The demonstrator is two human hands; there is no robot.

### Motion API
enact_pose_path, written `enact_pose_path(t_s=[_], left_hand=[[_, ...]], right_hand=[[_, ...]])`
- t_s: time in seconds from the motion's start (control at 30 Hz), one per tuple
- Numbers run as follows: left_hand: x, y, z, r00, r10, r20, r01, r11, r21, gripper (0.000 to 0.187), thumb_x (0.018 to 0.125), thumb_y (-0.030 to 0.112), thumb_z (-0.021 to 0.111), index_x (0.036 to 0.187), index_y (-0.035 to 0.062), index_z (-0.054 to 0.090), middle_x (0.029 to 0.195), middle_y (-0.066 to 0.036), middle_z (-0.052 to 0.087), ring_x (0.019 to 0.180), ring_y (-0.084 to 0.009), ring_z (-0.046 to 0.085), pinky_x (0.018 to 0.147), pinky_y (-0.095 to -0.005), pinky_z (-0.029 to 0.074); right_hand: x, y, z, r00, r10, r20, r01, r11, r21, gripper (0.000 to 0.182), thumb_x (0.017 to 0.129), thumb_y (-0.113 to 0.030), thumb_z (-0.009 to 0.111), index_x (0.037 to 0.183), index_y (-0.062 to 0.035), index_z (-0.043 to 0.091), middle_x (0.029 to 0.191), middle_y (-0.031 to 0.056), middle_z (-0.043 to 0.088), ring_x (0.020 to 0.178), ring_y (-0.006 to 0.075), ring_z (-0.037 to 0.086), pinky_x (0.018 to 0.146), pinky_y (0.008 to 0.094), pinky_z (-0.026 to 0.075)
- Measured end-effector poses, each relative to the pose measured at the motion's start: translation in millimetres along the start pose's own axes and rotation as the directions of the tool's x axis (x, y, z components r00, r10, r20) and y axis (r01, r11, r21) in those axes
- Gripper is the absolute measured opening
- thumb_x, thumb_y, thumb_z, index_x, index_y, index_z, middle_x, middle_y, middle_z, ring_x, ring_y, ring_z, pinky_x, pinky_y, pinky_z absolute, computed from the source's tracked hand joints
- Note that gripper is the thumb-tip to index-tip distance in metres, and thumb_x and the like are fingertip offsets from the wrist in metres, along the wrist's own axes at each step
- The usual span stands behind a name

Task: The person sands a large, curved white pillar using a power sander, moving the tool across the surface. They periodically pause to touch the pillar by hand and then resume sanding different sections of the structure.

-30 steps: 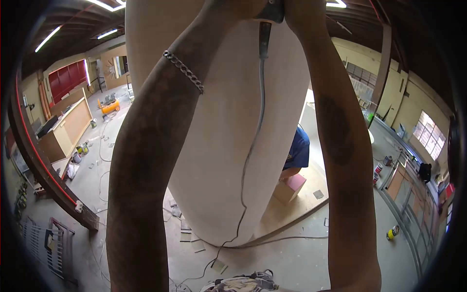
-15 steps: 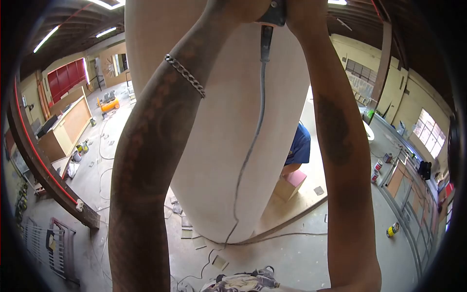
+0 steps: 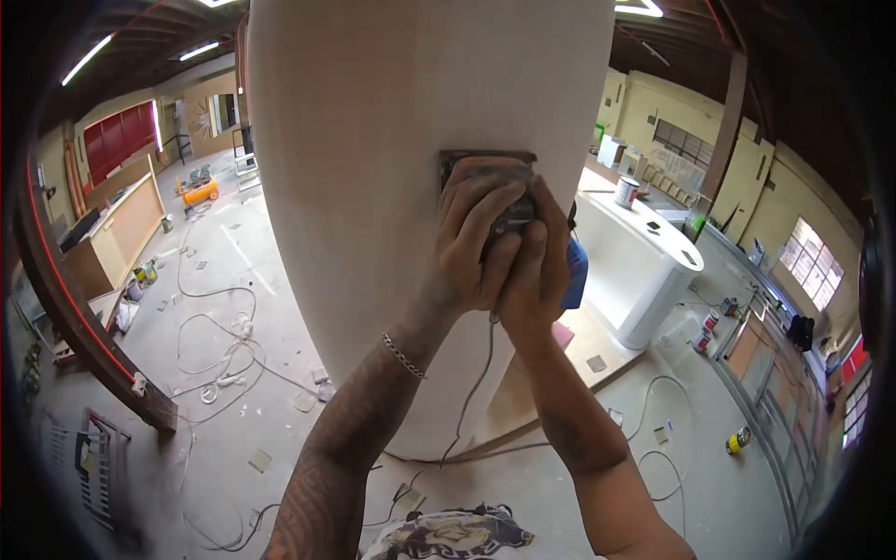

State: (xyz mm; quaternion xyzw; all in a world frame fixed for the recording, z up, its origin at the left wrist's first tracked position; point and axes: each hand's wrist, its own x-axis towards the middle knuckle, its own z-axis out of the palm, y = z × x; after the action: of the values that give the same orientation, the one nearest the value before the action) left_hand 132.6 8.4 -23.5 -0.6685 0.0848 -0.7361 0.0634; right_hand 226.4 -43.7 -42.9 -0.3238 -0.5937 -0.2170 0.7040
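Note:
Both hands are wrapped round a dusty electric sheet sander (image 3: 489,168), whose square pad lies against a tall, pale curved panel (image 3: 364,168). My left hand (image 3: 467,238) grips its left side, a chain bracelet on that wrist. Closed round the right side is my right hand (image 3: 539,271), its fingers meeting those of the left. Part of the sander's body is hidden under the fingers. From beneath the hands a grey power cord (image 3: 478,387) hangs down along the panel toward the floor.
Behind the panel's right edge shows a person's blue sleeve (image 3: 576,275). A white curved counter (image 3: 644,261) carries a paint can (image 3: 626,192). Tangled cables (image 3: 238,350) and scraps lie on the floor. An orange compressor (image 3: 198,191) stands left; a dark post (image 3: 93,327) is nearer.
My hands and the sander have come down the panel from the top edge of the view to near its middle. More of the white counter shows now; less of the other person does.

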Motion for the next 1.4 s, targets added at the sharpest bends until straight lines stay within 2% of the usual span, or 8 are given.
enact_pose_path(t_s=[0.37, 0.53, 0.63, 0.8, 0.93, 0.97, 1.03, 1.4], left_hand=[[102, -60, 22, 0.999, -0.023, -0.045, 0.032, 0.979, 0.202, 0.037, 0.107, 0.016, 0.040, 0.132, -0.0049, 0.058, 0.133, -0.021, 0.063, 0.119, -0.0384, 0.062, 0.099, -0.0492, 0.050], [135, -32, 4, 0.963, -0.107, -0.246, 0.078, 0.989, -0.124, 0.041, 0.102, 0.019, 0.058, 0.137, -0.0016, 0.055, 0.135, -0.020, 0.062, 0.120, -0.0326, 0.062, 0.100, -0.0410, 0.050], [37, 7, -19, 0.957, -0.286, -0.049, 0.281, 0.956, -0.079, 0.038, 0.106, 0.015, 0.052, 0.141, 0.0008, 0.051, 0.142, -0.019, 0.058, 0.129, -0.0343, 0.057, 0.105, -0.0454, 0.048], [-158, 113, -47, 0.514, -0.765, 0.387, 0.852, 0.509, -0.124, 0.056, 0.100, 0.024, 0.066, 0.146, -0.0008, 0.044, 0.134, -0.020, 0.062, 0.123, -0.0294, 0.062, 0.102, -0.0420, 0.049], [-262, 185, -65, 0.040, -0.854, 0.518, 0.999, 0.040, -0.010, 0.036, 0.103, 0.021, 0.061, 0.132, -0.0009, 0.058, 0.095, -0.013, 0.074, 0.086, -0.0193, 0.072, 0.078, -0.0339, 0.057], [-277, 199, -75, -0.070, -0.827, 0.558, 0.998, -0.055, 0.044, 0.032, 0.104, 0.020, 0.058, 0.127, -0.0015, 0.062, 0.088, -0.010, 0.074, 0.079, -0.0160, 0.071, 0.074, -0.0322, 0.057], [-316, 224, -90, -0.231, -0.809, 0.540, 0.973, -0.199, 0.117, 0.027, 0.104, 0.017, 0.053, 0.120, 0.0000, 0.068, 0.085, -0.006, 0.069, 0.078, -0.0115, 0.065, 0.072, -0.0298, 0.054], [-375, 297, -162, -0.292, -0.940, 0.178, 0.931, -0.237, 0.276, 0.020, 0.104, 0.018, 0.057, 0.112, 0.0054, 0.072, 0.068, -0.002, 0.061, 0.061, -0.0114, 0.058, 0.058, -0.0306, 0.049]], right_hand=[[147, -22, 23, 0.950, -0.274, -0.150, 0.255, 0.957, -0.136, 0.032, 0.089, -0.025, 0.078, 0.117, -0.0128, 0.072, 0.114, 0.0163, 0.059, 0.107, 0.0334, 0.060, 0.092, 0.0424, 0.051], [226, -52, 43, 0.921, -0.365, -0.134, 0.318, 0.905, -0.281, 0.030, 0.099, -0.029, 0.063, 0.115, -0.0055, 0.074, 0.112, 0.0258, 0.069, 0.102, 0.0400, 0.069, 0.088, 0.0438, 0.054], [266, -73, 56, 0.948, -0.282, -0.147, 0.205, 0.895, -0.397, 0.032, 0.097, -0.031, 0.065, 0.113, -0.0044, 0.073, 0.097, 0.0244, 0.072, 0.092, 0.0393, 0.071, 0.083, 0.0439, 0.055], [279, -78, 56, 0.944, -0.311, -0.107, 0.264, 0.910, -0.319, 0.033, 0.095, -0.031, 0.067, 0.108, -0.0014, 0.074, 0.090, 0.0207, 0.074, 0.088, 0.0378, 0.072, 0.079, 0.0426, 0.055], [247, -69, 48, 0.934, -0.341, -0.108, 0.279, 0.883, -0.377, 0.032, 0.091, -0.028, 0.071, 0.108, -0.0006, 0.073, 0.088, 0.0183, 0.075, 0.086, 0.0316, 0.074, 0.078, 0.0394, 0.055], [224, -92, 44, 0.992, -0.103, -0.073, 0.087, 0.976, -0.201, 0.030, 0.088, -0.024, 0.076, 0.109, -0.0027, 0.074, 0.091, 0.0169, 0.074, 0.087, 0.0263, 0.072, 0.080, 0.0362, 0.055], [206, -64, 42, 0.955, -0.280, -0.100, 0.236, 0.919, -0.316, 0.028, 0.087, -0.023, 0.077, 0.109, -0.0046, 0.074, 0.096, 0.0156, 0.071, 0.089, 0.0248, 0.070, 0.081, 0.0352, 0.054], [39, -20, 14, 0.967, -0.250, -0.047, 0.218, 0.910, -0.353, 0.041, 0.072, -0.021, 0.088, 0.110, -0.0179, 0.073, 0.116, 0.0121, 0.058, 0.104, 0.0322, 0.059, 0.086, 0.0440, 0.052]])
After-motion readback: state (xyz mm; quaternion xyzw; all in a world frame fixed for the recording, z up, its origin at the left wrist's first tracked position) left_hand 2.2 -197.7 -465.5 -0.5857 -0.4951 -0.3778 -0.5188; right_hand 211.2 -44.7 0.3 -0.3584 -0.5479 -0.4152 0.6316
